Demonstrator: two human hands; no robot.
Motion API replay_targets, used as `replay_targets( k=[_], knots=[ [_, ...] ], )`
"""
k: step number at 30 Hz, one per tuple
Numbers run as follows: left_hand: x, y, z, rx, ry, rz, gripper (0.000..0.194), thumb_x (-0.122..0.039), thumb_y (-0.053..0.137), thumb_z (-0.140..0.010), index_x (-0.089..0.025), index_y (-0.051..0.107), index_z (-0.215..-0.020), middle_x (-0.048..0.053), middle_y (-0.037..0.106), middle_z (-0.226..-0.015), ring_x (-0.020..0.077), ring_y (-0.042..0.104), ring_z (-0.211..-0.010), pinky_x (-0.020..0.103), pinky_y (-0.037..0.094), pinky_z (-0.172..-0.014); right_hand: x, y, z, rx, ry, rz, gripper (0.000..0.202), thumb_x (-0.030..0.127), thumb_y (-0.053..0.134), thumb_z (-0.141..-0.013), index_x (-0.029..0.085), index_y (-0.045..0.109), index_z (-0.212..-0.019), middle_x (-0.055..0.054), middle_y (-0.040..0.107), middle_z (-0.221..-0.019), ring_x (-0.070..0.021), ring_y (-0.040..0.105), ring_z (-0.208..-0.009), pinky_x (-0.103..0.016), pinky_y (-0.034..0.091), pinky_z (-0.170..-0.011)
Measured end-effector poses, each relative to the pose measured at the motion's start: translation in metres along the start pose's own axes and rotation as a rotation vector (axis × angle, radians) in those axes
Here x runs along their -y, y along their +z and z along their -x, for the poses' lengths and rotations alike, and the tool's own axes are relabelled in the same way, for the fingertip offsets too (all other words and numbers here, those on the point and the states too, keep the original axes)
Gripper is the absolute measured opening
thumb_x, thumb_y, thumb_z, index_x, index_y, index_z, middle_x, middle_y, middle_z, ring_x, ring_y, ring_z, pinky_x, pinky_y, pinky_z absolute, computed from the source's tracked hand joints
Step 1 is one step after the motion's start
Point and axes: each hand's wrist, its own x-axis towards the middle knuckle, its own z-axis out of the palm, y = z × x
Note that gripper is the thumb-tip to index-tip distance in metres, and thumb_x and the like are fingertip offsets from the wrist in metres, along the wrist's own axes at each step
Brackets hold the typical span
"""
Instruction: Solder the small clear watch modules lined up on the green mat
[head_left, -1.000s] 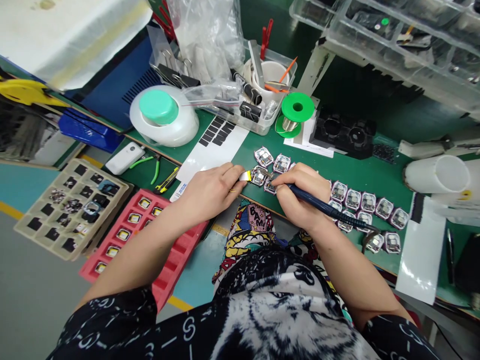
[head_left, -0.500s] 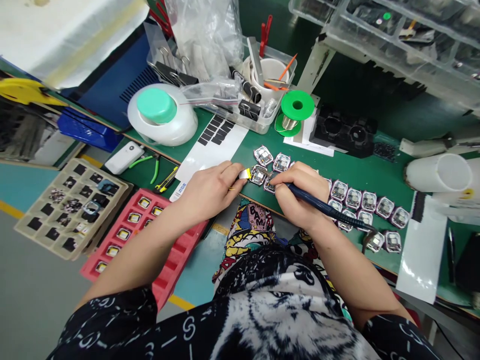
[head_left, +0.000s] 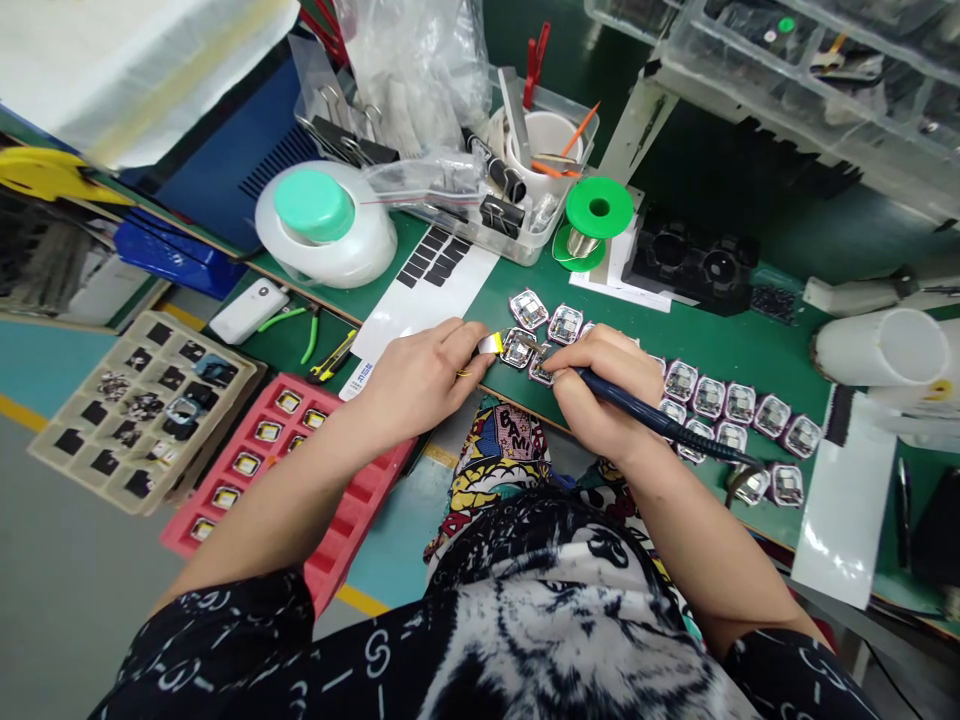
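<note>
Though corded, tool [head_left: 624,402] in right hand [head_left: 611,368].

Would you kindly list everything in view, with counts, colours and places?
Small flat part: 1, white and yellow, centre.
Pen-like tool: 1, dark blue, centre.
Small modules: many, silvery and purplish, centre to right.
Spool: 1, green, rear centre.
Bin: 1, clear, rear centre.
Holder: 1, black, rear right.
Bottle: 1, white and turquoise, rear left.
Pliers: 1 pair, green, left.
Knife: 1, yellow and black, left.
Rounded device: 1, white, left.
Parts tray: 1, beige, far left.
Slotted tray: 1, red, front left.
Long sheets: at least 2, white, left and right.
Part drawers: several, clear, upper right.
Bench: 1, green, centre.
Left hand: 1, bare, pinching small flat part.
Right hand: 1, bare, gripping pen-like tool.
</note>
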Motion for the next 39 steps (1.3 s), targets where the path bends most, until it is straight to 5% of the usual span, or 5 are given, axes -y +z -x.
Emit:
replay_targets(
  k=[30, 39],
  knots=[
    [0.0003, -0.0011, -0.0001, -0.016, 0.004, 0.017, 0.030, -0.041, 0.044, -0.109, -0.021, 0.060, -0.124, 0.005, 0.067, -0.097, 0.0198, 0.065, -0.083, 0.033, 0.043, -0.065, 0.0024, -0.0016, -0.0014, 0.045, 0.012, 0.039, 0.018, 0.014, 0.057, -0.086, 0.022, 0.072, -0.081, -0.001, 0.067, -0.073, -0.0140, 0.059, -0.066, -0.033, 0.048, -0.065],
    [0.0020, 0.0001, 0.0010, -0.117, -0.051, 0.247, 0.025, -0.035, 0.050, -0.106, -0.021, 0.062, -0.124, 0.006, 0.069, -0.103, 0.0186, 0.065, -0.091, 0.033, 0.052, -0.080, -0.0009, -0.0007, 0.0021, -0.025, 0.013, -0.004, 0.017, 0.015, 0.059, -0.085, 0.025, 0.072, -0.081, 0.001, 0.068, -0.074, -0.0148, 0.061, -0.067, -0.034, 0.050, -0.065]
  ],
)
